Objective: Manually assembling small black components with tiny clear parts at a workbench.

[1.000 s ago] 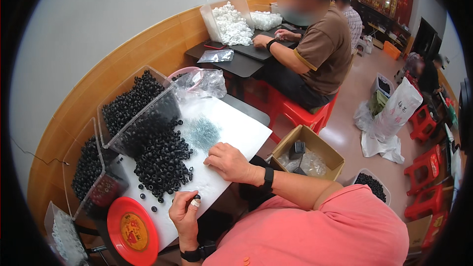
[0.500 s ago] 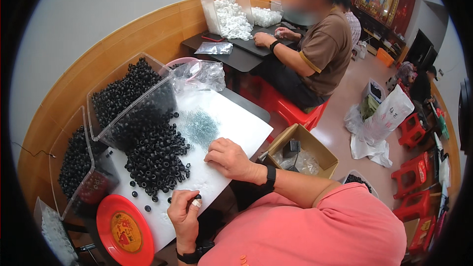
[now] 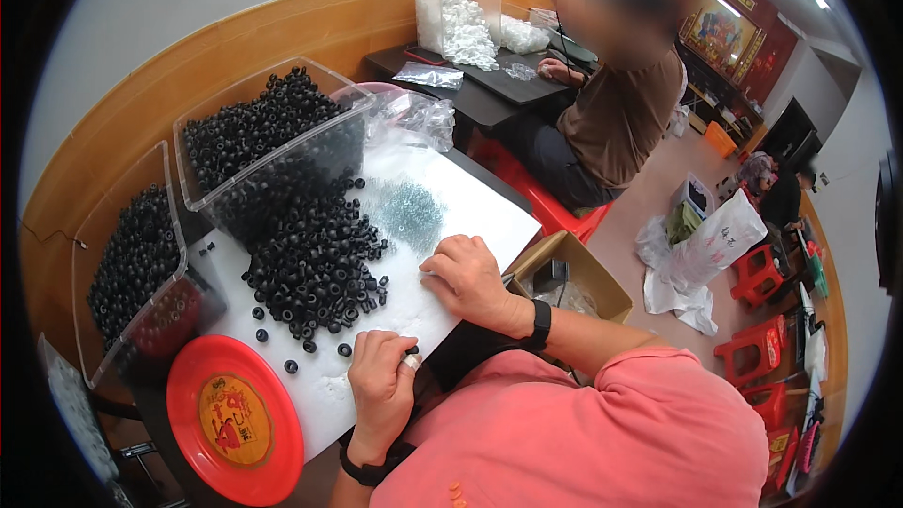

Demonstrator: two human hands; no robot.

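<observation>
My left hand (image 3: pixel 381 390) is closed near the front edge of a white sheet (image 3: pixel 480 188), pinching a small black plastic cap (image 3: pixel 411 351) between thumb and fingers. White tape wraps its thumb. Farther right, my right hand (image 3: pixel 478 284) rests low over the sheet with its fingers drawn together; what they hold, if anything, is too small to make out. A heap of small black caps (image 3: pixel 315 268) lies to the left of it. Just beyond my right fingertips is a scatter of tiny clear rings (image 3: pixel 411 211).
Two clear bins of black caps (image 3: pixel 268 118) stand at the left, behind a red round plate (image 3: pixel 282 414). A cardboard box (image 3: pixel 616 299) sits right of the table. Across from me, a seated person (image 3: pixel 621 103) works beside a bin of white parts (image 3: pixel 464 33).
The whole view has shifted a little. My hands keep nearly the same grip and place over the sheet. The person opposite has raised one arm high.
</observation>
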